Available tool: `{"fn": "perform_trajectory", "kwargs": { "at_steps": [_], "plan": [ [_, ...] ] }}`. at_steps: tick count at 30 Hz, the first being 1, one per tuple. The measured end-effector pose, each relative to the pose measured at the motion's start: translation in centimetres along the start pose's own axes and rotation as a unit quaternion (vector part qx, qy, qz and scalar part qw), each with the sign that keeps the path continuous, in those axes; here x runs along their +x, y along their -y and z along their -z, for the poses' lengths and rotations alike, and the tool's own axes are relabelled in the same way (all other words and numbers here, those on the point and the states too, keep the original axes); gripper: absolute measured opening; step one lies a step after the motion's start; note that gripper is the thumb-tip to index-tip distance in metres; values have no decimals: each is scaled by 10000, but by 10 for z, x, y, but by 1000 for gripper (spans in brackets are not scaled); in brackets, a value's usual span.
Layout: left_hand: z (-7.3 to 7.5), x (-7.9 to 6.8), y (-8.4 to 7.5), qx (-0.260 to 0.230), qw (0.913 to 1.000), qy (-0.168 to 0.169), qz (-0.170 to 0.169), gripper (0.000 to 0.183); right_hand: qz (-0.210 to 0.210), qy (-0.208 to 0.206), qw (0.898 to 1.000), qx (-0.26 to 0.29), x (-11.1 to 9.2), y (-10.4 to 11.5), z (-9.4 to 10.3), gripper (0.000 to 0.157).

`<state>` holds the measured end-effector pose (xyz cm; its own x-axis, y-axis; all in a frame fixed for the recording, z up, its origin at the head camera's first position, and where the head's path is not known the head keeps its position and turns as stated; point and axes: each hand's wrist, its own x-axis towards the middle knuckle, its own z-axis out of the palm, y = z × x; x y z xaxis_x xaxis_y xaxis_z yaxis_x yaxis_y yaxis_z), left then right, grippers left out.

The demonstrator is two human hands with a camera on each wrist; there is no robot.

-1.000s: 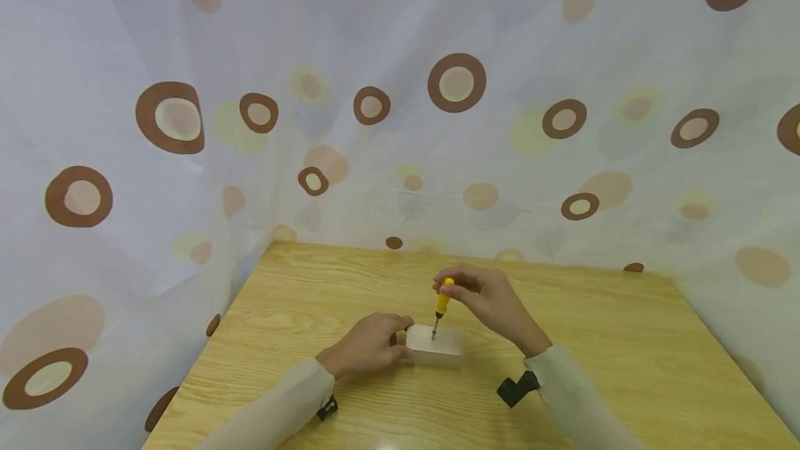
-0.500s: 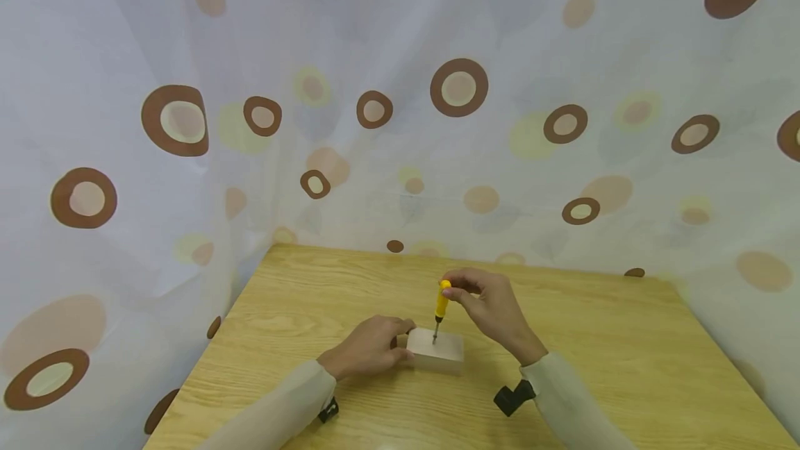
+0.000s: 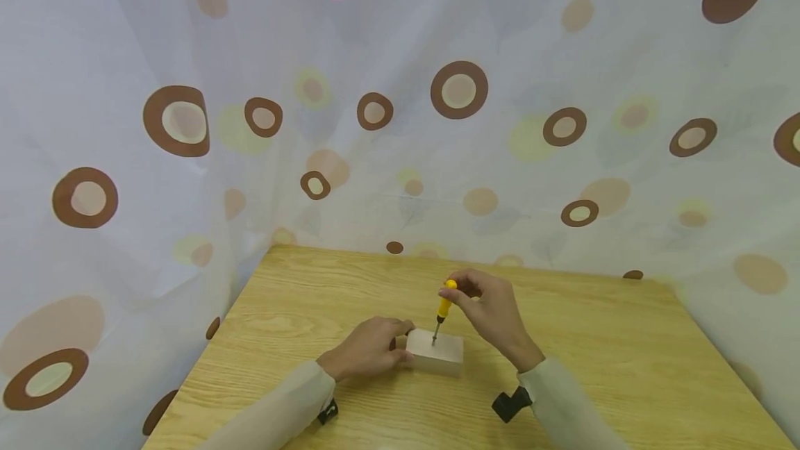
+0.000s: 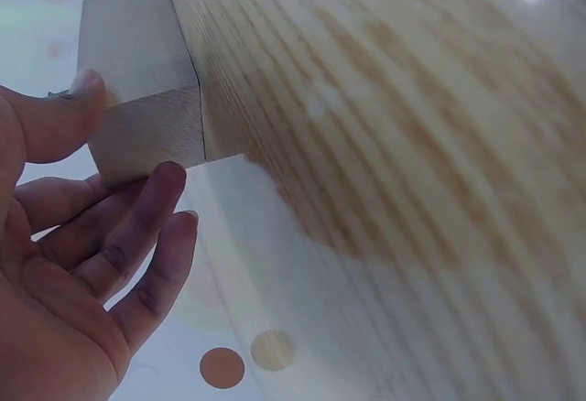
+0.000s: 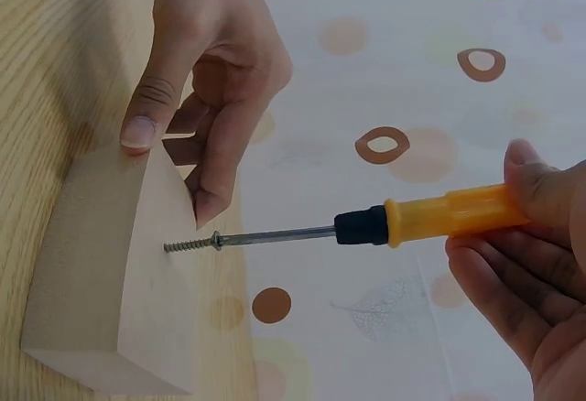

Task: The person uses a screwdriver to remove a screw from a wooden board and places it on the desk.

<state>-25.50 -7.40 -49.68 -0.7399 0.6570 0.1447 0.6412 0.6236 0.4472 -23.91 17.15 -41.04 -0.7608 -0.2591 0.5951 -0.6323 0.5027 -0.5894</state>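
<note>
A pale wooden block (image 3: 450, 349) lies flat on the wooden table. My left hand (image 3: 369, 347) grips its left end, thumb on the near side and fingertips at the far side; the left wrist view shows that thumb (image 4: 73, 117) pressed to the wood. In my right hand (image 3: 490, 304), thumb and fingers pinch the yellow handle of a screwdriver (image 5: 467, 213). Its metal shaft meets the head of a screw (image 5: 189, 245), whose tip is at the block's top face. Most of the screw's thread shows above the wood. The screwdriver leans slightly right in the head view.
The light wood table (image 3: 625, 353) runs back to a white curtain (image 3: 400, 144) with brown and beige circles, which also hangs along the left and right sides. A black wrist camera (image 3: 511, 405) hangs below the right sleeve.
The screwdriver's handle top tilts left, then back right, while its tip stays on the screw. My right wrist has shifted slightly left. The left hand and block keep their place.
</note>
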Motion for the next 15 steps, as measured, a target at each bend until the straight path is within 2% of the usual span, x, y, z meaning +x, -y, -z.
{"fn": "perform_trajectory", "kwargs": {
  "at_steps": [3, 6, 10, 15],
  "plan": [
    [1, -1, -1, 39, 10000, -31, -44, 55, 168, 60, 9998, -125, 1, 3, 3, 13],
    [1, -1, -1, 33, 10000, -70, -33, 54, 151, 213, 9996, -126, 2, 6, 5, 15],
    [1, -2, 0, -14, 9999, -104, -1, 54, -250, 306, 9992, 81, 2, 6, 5, 19],
    [0, -1, 0, -29, 9999, -109, -62, 53, -736, -20, 9973, 80, -2, 4, 2, 28]
  ]
}}
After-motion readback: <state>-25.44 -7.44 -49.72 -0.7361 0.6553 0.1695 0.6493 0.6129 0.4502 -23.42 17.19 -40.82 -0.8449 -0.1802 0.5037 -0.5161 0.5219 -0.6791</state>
